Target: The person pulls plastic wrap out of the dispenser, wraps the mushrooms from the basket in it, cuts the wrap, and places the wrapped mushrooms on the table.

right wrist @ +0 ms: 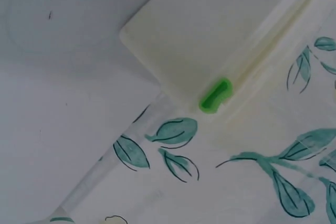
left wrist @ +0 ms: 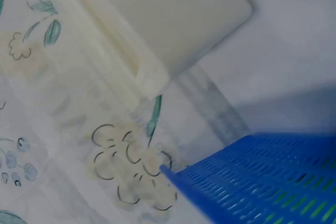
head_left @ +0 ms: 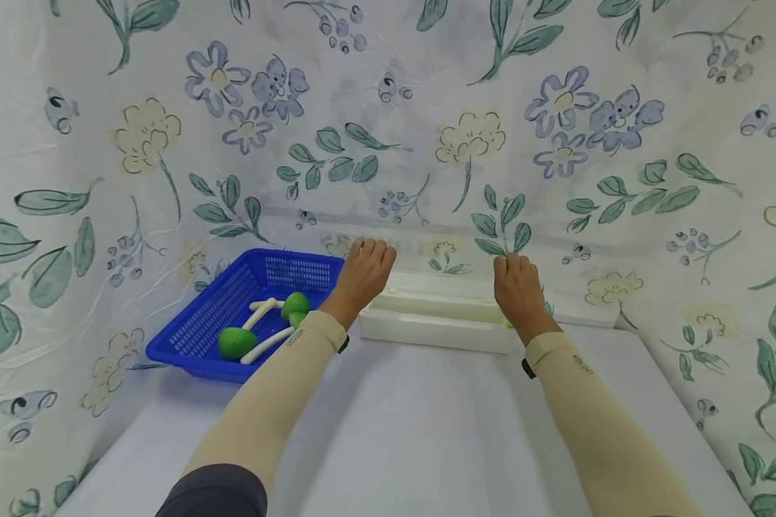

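Note:
A long white box point(head_left: 435, 334) stands near the back of the table, its upper side open, with a pale lid point(head_left: 442, 283) raised along its far side. My left hand point(head_left: 365, 273) is at the left end, fingers curled at the lid's edge. At the right end, my right hand point(head_left: 517, 291) curls its fingers over the other corner of the lid; the fingertips of both hands are hidden. A green latch point(right wrist: 216, 96) sits on the box's right end. Neither hand shows in the wrist views, where the box's ends point(left wrist: 184, 19) appear close up.
Left of the box is a blue perforated basket point(head_left: 194, 316), its right side overlapped by my left forearm. Inside lie green rounded pieces point(head_left: 236, 343) and white sticks point(head_left: 265, 348). A flower-patterned cloth point(head_left: 420, 93) hangs behind the white table point(head_left: 427, 431).

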### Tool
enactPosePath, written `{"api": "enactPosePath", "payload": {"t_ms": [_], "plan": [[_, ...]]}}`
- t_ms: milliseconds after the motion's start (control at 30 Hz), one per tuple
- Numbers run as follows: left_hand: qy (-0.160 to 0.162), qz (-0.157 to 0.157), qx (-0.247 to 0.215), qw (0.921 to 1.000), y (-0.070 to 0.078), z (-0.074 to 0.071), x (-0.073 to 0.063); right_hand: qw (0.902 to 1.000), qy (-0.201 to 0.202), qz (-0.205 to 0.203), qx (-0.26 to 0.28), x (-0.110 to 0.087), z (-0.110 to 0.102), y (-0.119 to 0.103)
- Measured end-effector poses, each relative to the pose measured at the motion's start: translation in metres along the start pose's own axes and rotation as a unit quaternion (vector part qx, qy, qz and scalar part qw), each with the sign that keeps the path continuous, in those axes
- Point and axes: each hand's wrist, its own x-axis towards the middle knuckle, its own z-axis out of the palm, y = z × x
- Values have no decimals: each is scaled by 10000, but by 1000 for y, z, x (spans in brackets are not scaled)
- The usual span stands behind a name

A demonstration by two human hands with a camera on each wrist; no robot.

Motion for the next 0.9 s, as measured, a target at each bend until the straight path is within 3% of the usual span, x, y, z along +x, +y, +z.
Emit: {"api": "enactPosePath", "payload": {"t_ms": [267,433,633,900], "plan": [[-40,101,117,9999,-11,-12,15,9999,91,-131,45,13,-18,6],[198,95,87,9997,-16,-17,20,9991,364,-235,23,19,-25,8],[535,-110,57,9985,-22,-23,29,9993,288,-216,-51,31,-32,12],[577,-30,34,9983,-27,-36,42,9982,554,-218,-78,40,-46,17]]}}
